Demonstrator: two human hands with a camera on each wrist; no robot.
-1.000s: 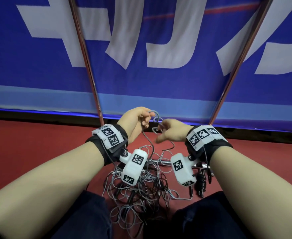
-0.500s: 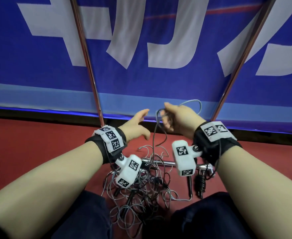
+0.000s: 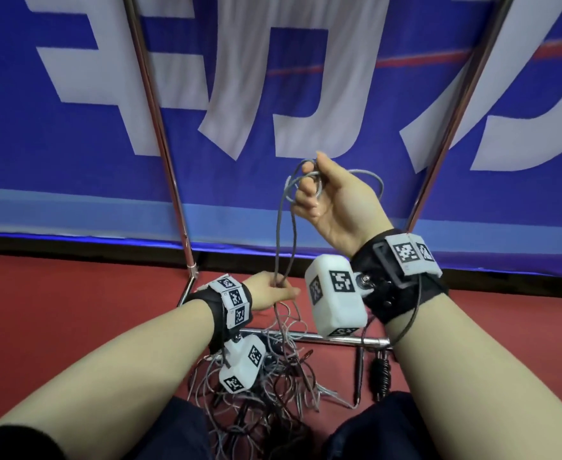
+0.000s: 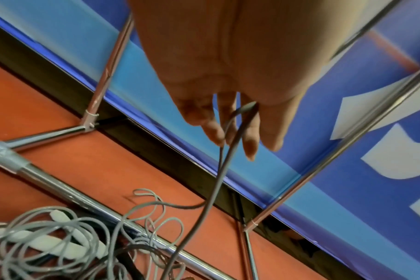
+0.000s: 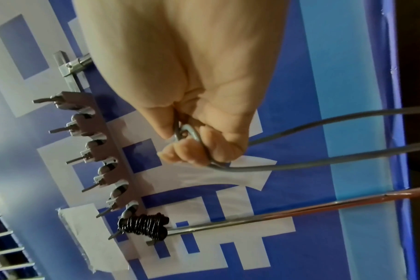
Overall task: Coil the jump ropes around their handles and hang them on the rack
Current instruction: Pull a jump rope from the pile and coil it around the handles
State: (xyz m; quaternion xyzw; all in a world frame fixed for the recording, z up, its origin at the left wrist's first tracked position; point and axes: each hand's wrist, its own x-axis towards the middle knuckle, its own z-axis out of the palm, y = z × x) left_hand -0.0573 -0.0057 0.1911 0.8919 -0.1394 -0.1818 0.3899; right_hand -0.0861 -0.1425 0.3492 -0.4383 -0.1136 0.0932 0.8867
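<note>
Overhead, right hand (image 3: pixel 336 200) fists grey rope (image 3: pixel 286 234); left hand (image 3: pixel 269 292) loosely pinches it below.

Large white characters on blue banner (image 3: pixel 73 161) (cropped, unreadable); no legible text.

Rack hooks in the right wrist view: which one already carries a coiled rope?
The end hook, lowest in that view: a black coiled rope hangs on it. The other hooks are bare.
</note>
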